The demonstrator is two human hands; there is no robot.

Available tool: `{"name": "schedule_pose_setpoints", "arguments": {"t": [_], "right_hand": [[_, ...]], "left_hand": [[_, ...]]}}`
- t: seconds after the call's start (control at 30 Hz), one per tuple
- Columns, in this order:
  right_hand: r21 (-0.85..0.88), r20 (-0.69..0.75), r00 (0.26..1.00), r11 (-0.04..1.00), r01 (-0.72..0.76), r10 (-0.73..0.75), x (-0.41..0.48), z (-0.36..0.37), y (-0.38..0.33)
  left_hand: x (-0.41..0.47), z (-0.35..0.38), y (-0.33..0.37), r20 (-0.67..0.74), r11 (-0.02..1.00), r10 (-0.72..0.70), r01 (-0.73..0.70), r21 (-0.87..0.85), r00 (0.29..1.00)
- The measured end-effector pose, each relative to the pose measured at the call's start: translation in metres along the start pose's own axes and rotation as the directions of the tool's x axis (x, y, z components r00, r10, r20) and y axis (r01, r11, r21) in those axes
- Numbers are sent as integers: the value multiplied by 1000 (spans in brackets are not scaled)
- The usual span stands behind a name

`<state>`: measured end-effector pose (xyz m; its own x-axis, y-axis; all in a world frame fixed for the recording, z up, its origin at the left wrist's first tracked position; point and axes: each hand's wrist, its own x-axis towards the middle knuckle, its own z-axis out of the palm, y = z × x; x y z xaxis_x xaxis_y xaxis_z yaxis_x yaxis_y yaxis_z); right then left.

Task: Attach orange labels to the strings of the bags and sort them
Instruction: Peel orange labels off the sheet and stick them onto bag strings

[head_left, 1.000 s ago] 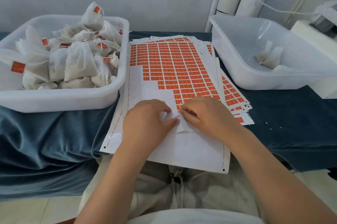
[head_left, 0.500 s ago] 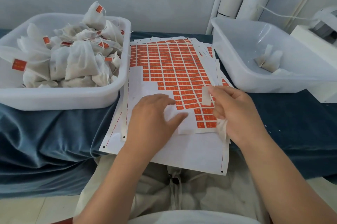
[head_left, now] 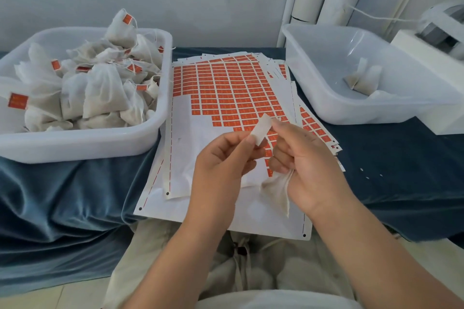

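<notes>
Head view: why was the left tub (head_left: 82,143) heaped?
— Sorted tagged bags (head_left: 100,92), I'd judge. Left hand (head_left: 221,163) and right hand (head_left: 306,158) together pinched one peeled label (head_left: 261,130) above the sheet (head_left: 226,87). Right's lower fingers clamped the bag (head_left: 276,190), keeping it ready.

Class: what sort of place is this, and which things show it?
Probably a small hand-packing workbench: a left tub heaped with labelled bags, label sheets in the middle, and a near-empty right tub.

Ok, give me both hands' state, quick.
Left hand: pinches the lower end of the label.
Right hand: pinches the same label, grips a bag.
</notes>
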<state>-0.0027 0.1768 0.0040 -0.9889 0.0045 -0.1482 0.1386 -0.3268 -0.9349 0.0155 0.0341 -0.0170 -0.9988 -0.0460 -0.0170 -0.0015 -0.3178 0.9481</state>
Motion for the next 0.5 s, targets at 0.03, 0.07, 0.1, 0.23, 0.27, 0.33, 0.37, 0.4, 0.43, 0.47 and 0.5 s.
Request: {"name": "schedule_pose_setpoints", "arguments": {"t": [0.03,0.07,0.1,0.23,0.27,0.33,0.37,0.4,0.43,0.47,0.5], "right_hand": [[-5,-12,1000,1000,3,-3,0,1,2],[-21,-22,1000,1000,12,-12,-2,3,3],[-49,-27,999,998,27,-28,-3,3,4],[-368,-1,993,924,106,-114,-6,0,-6],[-524,37,990,841,133,-133,-6,-4,-13],[-762,164,977,611,215,-140,-6,-11,-28],[-838,219,967,483,254,-129,-7,-14,-36],[-889,257,958,359,285,-126,-10,-15,-43],[-913,284,948,264,312,-141,-14,-17,-49],[-915,308,936,217,340,-169,-18,-18,-54],[-901,319,926,240,362,-201,-22,-21,-58]], "left_hand": [[0,0,0,-2,999,-22,22,-41,1000],[0,0,0,-7,997,-33,32,-68,999],[0,-1,1,-18,996,-29,28,-79,999],[6,-11,3,-125,969,175,-148,199,977],[8,-15,5,-121,914,261,-204,351,958],[12,-23,8,-61,763,373,-269,588,926],[13,-27,10,-30,698,396,-279,660,918],[14,-29,12,-6,657,405,-286,698,915],[14,-31,14,12,641,403,-292,710,915],[14,-32,17,30,636,398,-299,712,917],[13,-32,20,49,634,392,-308,709,919]]}}
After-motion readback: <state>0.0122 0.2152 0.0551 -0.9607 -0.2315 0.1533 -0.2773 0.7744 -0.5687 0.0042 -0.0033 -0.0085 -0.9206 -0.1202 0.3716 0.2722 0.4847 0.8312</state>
